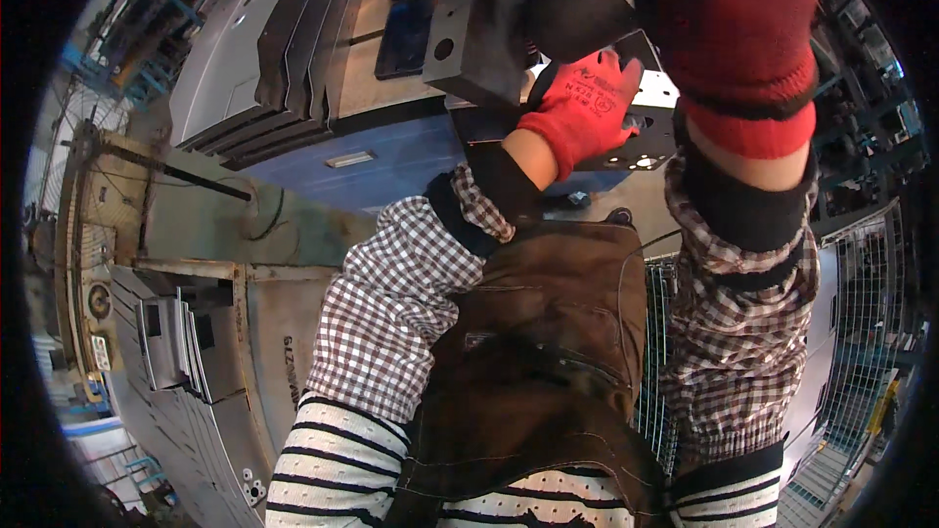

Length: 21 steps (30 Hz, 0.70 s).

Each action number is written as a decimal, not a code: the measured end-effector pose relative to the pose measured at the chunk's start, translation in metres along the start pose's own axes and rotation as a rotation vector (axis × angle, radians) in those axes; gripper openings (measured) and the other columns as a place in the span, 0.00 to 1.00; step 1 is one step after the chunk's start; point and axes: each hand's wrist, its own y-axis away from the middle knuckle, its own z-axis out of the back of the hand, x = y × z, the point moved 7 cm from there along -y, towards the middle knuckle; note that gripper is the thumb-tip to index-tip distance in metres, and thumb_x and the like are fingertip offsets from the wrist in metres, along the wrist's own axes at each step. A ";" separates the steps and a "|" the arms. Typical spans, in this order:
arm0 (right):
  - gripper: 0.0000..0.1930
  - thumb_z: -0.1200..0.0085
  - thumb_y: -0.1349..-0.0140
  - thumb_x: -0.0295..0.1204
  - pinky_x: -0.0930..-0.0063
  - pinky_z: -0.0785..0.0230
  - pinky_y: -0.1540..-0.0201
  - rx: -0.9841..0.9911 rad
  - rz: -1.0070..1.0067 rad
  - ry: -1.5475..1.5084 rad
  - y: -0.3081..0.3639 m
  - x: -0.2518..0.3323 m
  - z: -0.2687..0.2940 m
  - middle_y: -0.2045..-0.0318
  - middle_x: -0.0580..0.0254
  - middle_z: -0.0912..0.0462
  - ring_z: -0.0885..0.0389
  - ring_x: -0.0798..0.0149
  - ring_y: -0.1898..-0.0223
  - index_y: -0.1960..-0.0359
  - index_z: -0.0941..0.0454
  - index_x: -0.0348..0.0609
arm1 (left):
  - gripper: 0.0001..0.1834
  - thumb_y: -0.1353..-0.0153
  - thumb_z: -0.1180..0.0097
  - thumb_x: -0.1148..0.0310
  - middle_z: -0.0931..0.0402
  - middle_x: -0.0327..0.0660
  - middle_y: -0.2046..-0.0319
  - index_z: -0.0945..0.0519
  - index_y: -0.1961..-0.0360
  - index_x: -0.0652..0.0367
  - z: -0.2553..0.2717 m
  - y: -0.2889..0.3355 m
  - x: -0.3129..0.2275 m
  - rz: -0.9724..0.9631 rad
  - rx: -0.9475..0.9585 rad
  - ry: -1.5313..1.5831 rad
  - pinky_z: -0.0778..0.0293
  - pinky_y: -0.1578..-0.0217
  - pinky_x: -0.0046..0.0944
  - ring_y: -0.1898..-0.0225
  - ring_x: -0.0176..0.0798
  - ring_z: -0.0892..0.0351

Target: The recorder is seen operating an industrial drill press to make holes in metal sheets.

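My left hand (592,106), in a red work glove, has its fingers curled round the edge of a bent sheet-metal part (641,149) with round holes. That part lies at the near edge of the workbench. Beside it, a dark folded metal piece (479,34) with a large round hole stands to the left. Raised close to the camera at the upper right is my right hand (738,29), also in a red glove. Its fingers are lost in the dark at the top edge, so what it holds, if anything, does not show.
Several bent metal panels (293,39) stand stacked on the bench's left. A dark tray (404,37) lies beside them. The blue bench front (391,152) has a drawer handle. More metal parts (181,342) fill a framed rack at lower left. Wire mesh (861,303) stands at right.
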 end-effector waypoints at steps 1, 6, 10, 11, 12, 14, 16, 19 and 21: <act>0.21 0.51 0.37 0.43 0.80 0.34 0.63 -0.013 0.011 -0.018 -0.001 -0.001 0.005 0.62 0.66 0.21 0.26 0.72 0.63 0.49 0.26 0.42 | 0.31 0.56 0.35 0.50 0.28 0.53 0.58 0.30 0.56 0.59 0.001 0.001 0.000 -0.010 -0.014 0.017 0.34 0.51 0.51 0.51 0.55 0.30; 0.21 0.51 0.36 0.43 0.80 0.34 0.63 -0.107 0.008 -0.208 0.007 -0.045 0.070 0.62 0.66 0.21 0.26 0.73 0.64 0.49 0.26 0.42 | 0.39 0.53 0.39 0.47 0.28 0.49 0.54 0.35 0.43 0.56 0.000 -0.002 -0.001 0.021 0.105 -0.111 0.45 0.40 0.50 0.50 0.51 0.31; 0.22 0.53 0.37 0.48 0.84 0.38 0.71 -0.335 -0.382 -0.021 0.065 -0.141 0.102 0.67 0.70 0.21 0.28 0.77 0.70 0.54 0.23 0.42 | 0.34 0.56 0.37 0.49 0.27 0.50 0.58 0.28 0.51 0.57 0.006 0.001 -0.003 -0.047 -0.094 -0.041 0.42 0.41 0.50 0.52 0.51 0.29; 0.21 0.50 0.39 0.46 0.80 0.36 0.68 -0.343 -0.481 0.107 0.084 -0.160 0.100 0.68 0.65 0.21 0.26 0.72 0.70 0.55 0.23 0.40 | 0.32 0.56 0.37 0.48 0.27 0.50 0.58 0.26 0.52 0.57 0.005 -0.001 -0.002 -0.043 -0.052 -0.054 0.43 0.41 0.50 0.52 0.50 0.29; 0.21 0.47 0.40 0.45 0.75 0.35 0.66 -0.229 -0.458 0.259 0.099 -0.166 0.086 0.69 0.61 0.20 0.25 0.67 0.70 0.57 0.22 0.39 | 0.31 0.56 0.38 0.48 0.26 0.50 0.58 0.25 0.54 0.57 0.005 -0.001 -0.001 -0.035 -0.008 -0.068 0.43 0.41 0.50 0.52 0.50 0.30; 0.19 0.41 0.44 0.41 0.67 0.32 0.61 -0.100 -0.403 0.476 0.119 -0.164 0.063 0.71 0.51 0.19 0.23 0.57 0.70 0.61 0.22 0.35 | 0.29 0.56 0.39 0.48 0.26 0.49 0.58 0.22 0.58 0.58 0.001 -0.003 -0.002 -0.033 0.037 -0.100 0.43 0.41 0.50 0.52 0.50 0.30; 0.20 0.43 0.43 0.43 0.64 0.31 0.60 -0.175 -0.475 0.572 0.121 -0.143 0.053 0.69 0.45 0.20 0.22 0.49 0.67 0.62 0.22 0.35 | 0.27 0.56 0.39 0.47 0.25 0.49 0.58 0.20 0.61 0.58 -0.001 -0.003 0.000 -0.041 0.033 -0.148 0.44 0.40 0.50 0.52 0.50 0.30; 0.20 0.44 0.43 0.44 0.63 0.31 0.59 -0.184 -0.415 0.634 0.120 -0.139 0.051 0.69 0.46 0.20 0.22 0.46 0.65 0.63 0.22 0.35 | 0.29 0.56 0.39 0.47 0.24 0.48 0.59 0.21 0.60 0.60 0.004 -0.001 -0.001 -0.063 -0.001 -0.113 0.44 0.40 0.50 0.51 0.50 0.31; 0.19 0.44 0.43 0.43 0.63 0.32 0.58 -0.149 -0.405 0.632 0.119 -0.145 0.052 0.69 0.46 0.20 0.22 0.46 0.64 0.63 0.22 0.37 | 0.29 0.56 0.40 0.47 0.24 0.48 0.59 0.21 0.60 0.61 0.003 -0.002 -0.001 -0.049 -0.012 -0.132 0.44 0.40 0.49 0.51 0.50 0.31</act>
